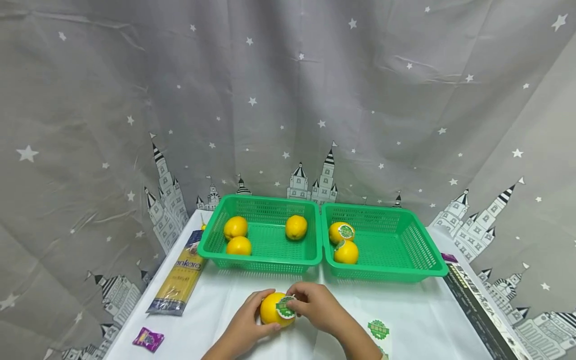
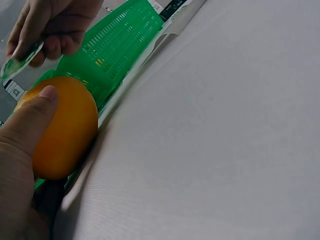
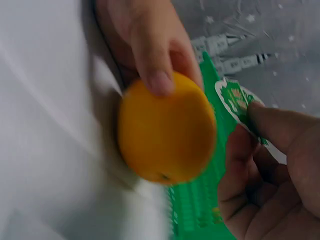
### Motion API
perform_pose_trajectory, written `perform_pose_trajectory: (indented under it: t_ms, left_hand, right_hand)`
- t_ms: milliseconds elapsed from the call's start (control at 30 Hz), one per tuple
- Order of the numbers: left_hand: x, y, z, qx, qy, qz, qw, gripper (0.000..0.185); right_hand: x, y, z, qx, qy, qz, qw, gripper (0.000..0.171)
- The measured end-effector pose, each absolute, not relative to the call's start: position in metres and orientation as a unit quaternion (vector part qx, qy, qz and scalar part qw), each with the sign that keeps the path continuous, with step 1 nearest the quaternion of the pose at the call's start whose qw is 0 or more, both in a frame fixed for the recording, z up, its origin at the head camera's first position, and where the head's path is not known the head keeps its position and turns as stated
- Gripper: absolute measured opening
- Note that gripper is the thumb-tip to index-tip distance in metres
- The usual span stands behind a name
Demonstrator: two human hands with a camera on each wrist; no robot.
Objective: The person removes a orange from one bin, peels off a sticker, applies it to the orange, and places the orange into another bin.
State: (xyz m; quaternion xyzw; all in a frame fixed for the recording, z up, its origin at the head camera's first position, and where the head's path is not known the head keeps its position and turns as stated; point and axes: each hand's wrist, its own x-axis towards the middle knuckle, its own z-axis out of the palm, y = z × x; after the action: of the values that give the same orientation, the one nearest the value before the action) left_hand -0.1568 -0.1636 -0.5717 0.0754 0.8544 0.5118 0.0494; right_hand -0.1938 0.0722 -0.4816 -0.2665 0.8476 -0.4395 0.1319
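My left hand (image 1: 246,322) grips an orange (image 1: 270,310) low over the white table, its thumb lying across the near side of the fruit. Between thumb and fingers my right hand (image 1: 318,306) pinches a green-and-white round sticker (image 1: 284,307). From the head view the sticker overlaps the orange's right side. Both wrist views show a gap between them, with the sticker (image 3: 234,100) held off the peel. The orange (image 2: 70,130) has no label on the side facing the left wrist camera.
Behind the hands stand two green baskets: the left one (image 1: 270,261) holds three plain oranges, the right one (image 1: 387,272) two oranges with green stickers. A sticker sheet (image 1: 378,329) lies by the right forearm. Around are a pasta packet (image 1: 182,275), purple sweet (image 1: 148,339) and long black box (image 1: 481,310).
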Motion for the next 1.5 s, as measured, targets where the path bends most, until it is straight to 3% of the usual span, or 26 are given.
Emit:
perform_pose_trajectory:
  t_ms: [233,467,600,767,900,1000,1133,1333,1500]
  left_hand:
    - [-0.155,-0.163,-0.575,0.082,0.849,0.519,0.053,0.087]
    - [-0.155,-0.162,-0.572,0.083,0.850,0.519,0.034,0.085]
    - [-0.155,-0.160,-0.571,0.087,0.855,0.510,0.029,0.079]
    - [-0.156,-0.149,-0.562,0.079,0.854,0.512,0.054,0.057]
    - [-0.158,-0.132,-0.557,0.028,0.852,0.523,-0.001,0.039]
    - [-0.160,-0.118,-0.559,-0.028,0.853,0.514,-0.081,0.036]
    - [-0.162,-0.105,-0.562,-0.082,0.855,0.491,-0.143,0.031]
    - [-0.159,-0.098,-0.564,-0.075,0.862,0.475,-0.159,0.026]
    - [-0.153,-0.098,-0.562,-0.071,0.866,0.470,-0.154,0.025]
  right_hand:
    - [-0.191,0.052,-0.492,-0.260,0.873,-0.397,0.116,0.009]
    - [-0.192,0.046,-0.499,-0.271,0.898,-0.343,0.055,0.007]
    - [-0.192,0.046,-0.504,-0.239,0.907,-0.345,0.034,0.020]
    - [-0.193,0.043,-0.520,-0.146,0.878,-0.455,0.031,0.043]
    - [-0.196,0.033,-0.532,-0.067,0.814,-0.574,0.064,0.042]
    - [-0.197,0.023,-0.538,-0.010,0.751,-0.656,0.080,0.032]
    - [-0.193,0.011,-0.545,0.018,0.735,-0.674,0.073,0.035]
    - [-0.189,0.009,-0.553,-0.015,0.772,-0.634,0.040,0.028]
    - [-0.189,0.016,-0.556,-0.052,0.759,-0.645,0.074,0.027]
